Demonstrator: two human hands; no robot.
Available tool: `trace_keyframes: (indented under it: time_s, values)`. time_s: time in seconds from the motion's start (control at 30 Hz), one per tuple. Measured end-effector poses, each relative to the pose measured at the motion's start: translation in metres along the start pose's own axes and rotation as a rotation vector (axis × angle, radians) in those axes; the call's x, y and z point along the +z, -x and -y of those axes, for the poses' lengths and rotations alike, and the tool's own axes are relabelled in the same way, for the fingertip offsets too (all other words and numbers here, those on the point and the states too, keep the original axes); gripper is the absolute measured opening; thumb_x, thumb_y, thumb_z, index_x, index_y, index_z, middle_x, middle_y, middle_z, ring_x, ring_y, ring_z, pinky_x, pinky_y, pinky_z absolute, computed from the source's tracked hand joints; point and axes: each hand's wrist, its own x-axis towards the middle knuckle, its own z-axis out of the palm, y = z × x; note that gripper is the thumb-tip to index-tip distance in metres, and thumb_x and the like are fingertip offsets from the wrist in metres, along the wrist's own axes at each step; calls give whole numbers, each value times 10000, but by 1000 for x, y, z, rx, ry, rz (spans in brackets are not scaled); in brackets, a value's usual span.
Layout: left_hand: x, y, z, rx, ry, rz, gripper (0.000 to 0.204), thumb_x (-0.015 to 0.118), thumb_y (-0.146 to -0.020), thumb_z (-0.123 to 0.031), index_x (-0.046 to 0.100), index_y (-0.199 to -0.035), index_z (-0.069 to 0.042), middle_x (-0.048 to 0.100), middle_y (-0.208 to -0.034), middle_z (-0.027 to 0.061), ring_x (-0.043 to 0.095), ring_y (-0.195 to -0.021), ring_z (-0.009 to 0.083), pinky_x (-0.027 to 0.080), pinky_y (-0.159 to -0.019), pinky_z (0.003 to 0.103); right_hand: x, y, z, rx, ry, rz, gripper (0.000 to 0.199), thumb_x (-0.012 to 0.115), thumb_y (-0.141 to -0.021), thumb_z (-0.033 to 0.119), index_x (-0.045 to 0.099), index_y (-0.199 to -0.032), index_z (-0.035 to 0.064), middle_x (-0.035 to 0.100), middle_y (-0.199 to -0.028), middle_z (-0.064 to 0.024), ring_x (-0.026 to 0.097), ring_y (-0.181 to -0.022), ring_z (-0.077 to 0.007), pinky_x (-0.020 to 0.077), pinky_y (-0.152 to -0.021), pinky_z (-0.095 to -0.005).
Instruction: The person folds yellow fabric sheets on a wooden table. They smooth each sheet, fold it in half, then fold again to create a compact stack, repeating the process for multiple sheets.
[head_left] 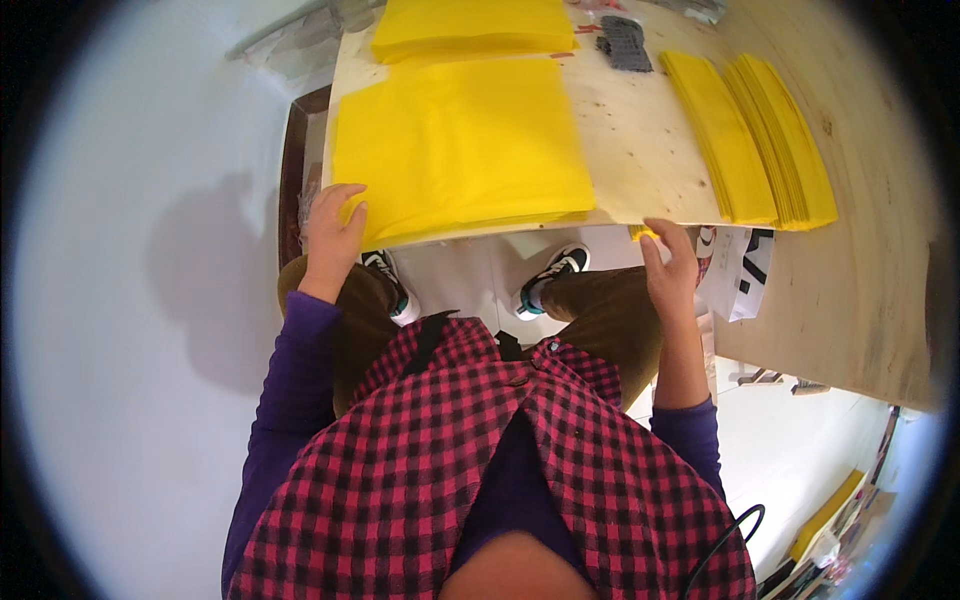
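Observation:
A wide, flat yellow sheet [465, 140], which looks like cloth, lies at the table's front edge with more yellow layers showing under its near side. My left hand [332, 238] is at its near left corner, thumb and fingers apart, with yellow visible between them. Off the right end of the sheet, at the table's front edge, my right hand [672, 262] has its fingers curved and a gap between thumb and forefinger. Nothing shows in its grasp. A small yellow bit [641, 232] peeks out beside those fingertips, below the edge.
Behind the sheet sits a thicker yellow stack [475, 28]. Folded yellow bundles [715, 135] stand in rows on the right of the wooden table [625, 150]. A dark grey item [625, 44] lies toward the back. A white printed bag [742, 275] is below the table's right side.

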Motion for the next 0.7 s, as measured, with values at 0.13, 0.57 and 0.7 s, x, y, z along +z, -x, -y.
trace_keyframes:
  time_s: [0.13, 0.57, 0.7]
  values:
    - [4, -4, -4, 4, 52, 101, 179, 627, -811, -67, 632, -986, -28, 614, -1002, 158, 561, -990, 339, 450, -875, 386, 34, -41, 38, -70, -166, 160, 190, 638, -831, 84, 644, -1007, 12, 631, -1006, -154, 594, -976, -303, 459, -877, -372]
    - [12, -53, 36, -52, -126, 195, 185, 580, -863, -106, 624, -1022, -23, 605, -1046, 156, 558, -1027, 336, 441, -912, 406, 138, -148, 38, -227, 268, 399, 235, 608, -841, 169, 668, -989, -3, 632, -1037, -217, 592, -958, -378, 464, -886, -419]
    - [2, -52, 36, 17, -112, 143, 202, 589, -849, -119, 634, -1019, -21, 613, -1051, 155, 562, -1021, 334, 448, -900, 416, 130, -146, 46, -203, 257, 311, 243, 610, -841, 168, 664, -1007, -2, 631, -1048, -212, 582, -997, -376, 457, -910, -413]
